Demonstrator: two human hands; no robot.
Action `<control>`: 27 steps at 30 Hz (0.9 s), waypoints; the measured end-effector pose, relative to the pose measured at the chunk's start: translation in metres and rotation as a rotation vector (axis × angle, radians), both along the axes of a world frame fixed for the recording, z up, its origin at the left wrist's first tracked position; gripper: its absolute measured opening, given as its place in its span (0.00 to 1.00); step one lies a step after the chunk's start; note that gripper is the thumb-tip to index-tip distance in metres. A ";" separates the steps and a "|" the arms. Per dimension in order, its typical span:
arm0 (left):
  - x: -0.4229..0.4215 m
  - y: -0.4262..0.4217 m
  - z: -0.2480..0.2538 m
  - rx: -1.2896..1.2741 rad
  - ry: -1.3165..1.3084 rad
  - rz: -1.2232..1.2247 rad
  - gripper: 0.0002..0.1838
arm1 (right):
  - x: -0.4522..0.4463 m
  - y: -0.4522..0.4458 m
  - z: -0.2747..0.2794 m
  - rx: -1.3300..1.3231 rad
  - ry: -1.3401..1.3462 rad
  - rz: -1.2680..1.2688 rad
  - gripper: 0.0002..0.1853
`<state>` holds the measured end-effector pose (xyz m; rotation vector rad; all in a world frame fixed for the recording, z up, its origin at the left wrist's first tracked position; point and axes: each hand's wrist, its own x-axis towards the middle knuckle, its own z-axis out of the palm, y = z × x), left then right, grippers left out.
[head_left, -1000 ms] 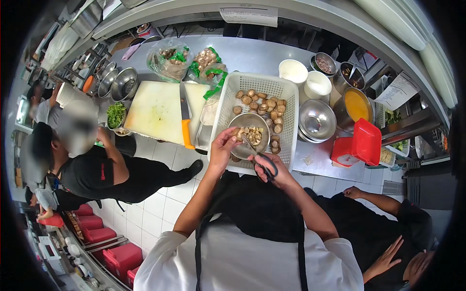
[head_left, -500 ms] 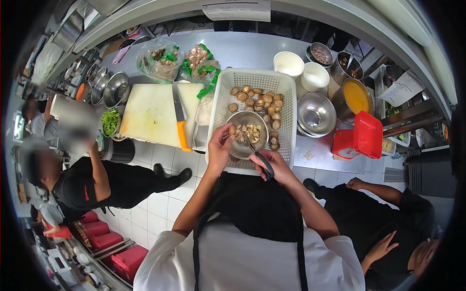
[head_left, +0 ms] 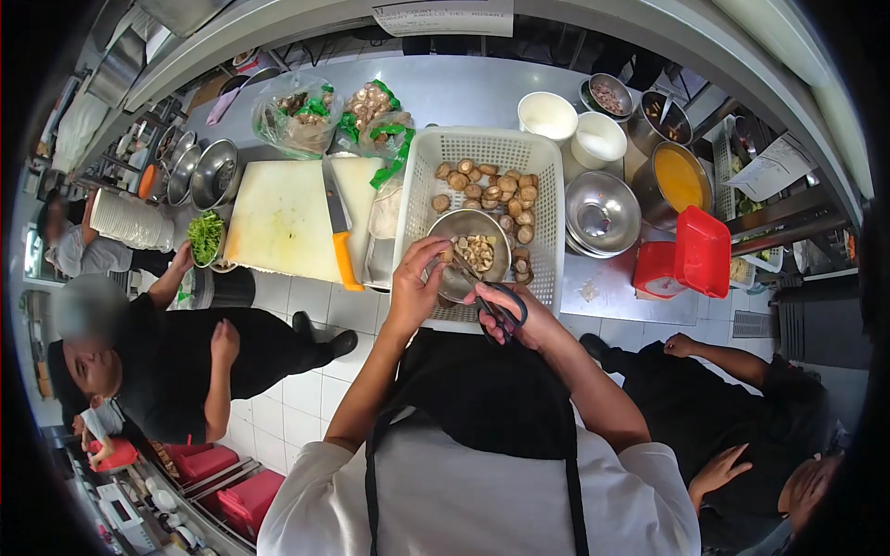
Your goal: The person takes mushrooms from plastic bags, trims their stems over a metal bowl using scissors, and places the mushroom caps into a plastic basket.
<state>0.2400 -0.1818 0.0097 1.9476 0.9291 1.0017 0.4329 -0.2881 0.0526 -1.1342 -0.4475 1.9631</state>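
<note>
My left hand [head_left: 414,283] pinches a brown mushroom [head_left: 447,253] over the left edge of a metal bowl [head_left: 445,226]. Cut mushroom pieces [head_left: 479,252] lie inside that bowl. In my right hand [head_left: 530,320] is a pair of scissors [head_left: 521,302] with black handles, its blades pointing up and left to the mushroom. The handles look spread apart. The bowl rests in a white perforated plastic basket [head_left: 556,206], where whole mushrooms [head_left: 501,190] are gathered behind and to the right of it.
Left of the basket, a knife [head_left: 336,208] with an orange handle lies on a white cutting board [head_left: 278,208]. Bagged mushrooms [head_left: 295,116] are behind it. Metal bowls [head_left: 603,208] and a red container [head_left: 658,269] stand right. Co-workers [head_left: 158,371] are on both sides.
The right hand's fingers have spread and the scissor handles have opened wider. The left hand keeps the mushroom at the bowl's edge. The left co-worker has turned, one hand now at the bowl of greens.
</note>
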 end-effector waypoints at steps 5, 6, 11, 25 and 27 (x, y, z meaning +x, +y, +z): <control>-0.004 0.002 0.000 0.068 0.086 -0.054 0.22 | -0.007 0.000 -0.010 -0.008 -0.080 -0.001 0.24; -0.005 0.004 -0.003 0.042 0.051 -0.039 0.21 | -0.008 -0.001 -0.011 -0.001 -0.084 -0.011 0.23; -0.007 0.010 -0.017 -0.079 -0.157 0.049 0.21 | -0.005 -0.005 -0.007 -0.043 0.140 -0.089 0.27; 0.054 0.126 0.037 0.067 0.050 0.247 0.17 | -0.002 -0.017 -0.016 -0.025 0.025 -0.109 0.32; 0.035 0.186 -0.001 0.344 0.307 0.360 0.12 | -0.002 -0.019 -0.017 -0.006 -0.030 -0.139 0.32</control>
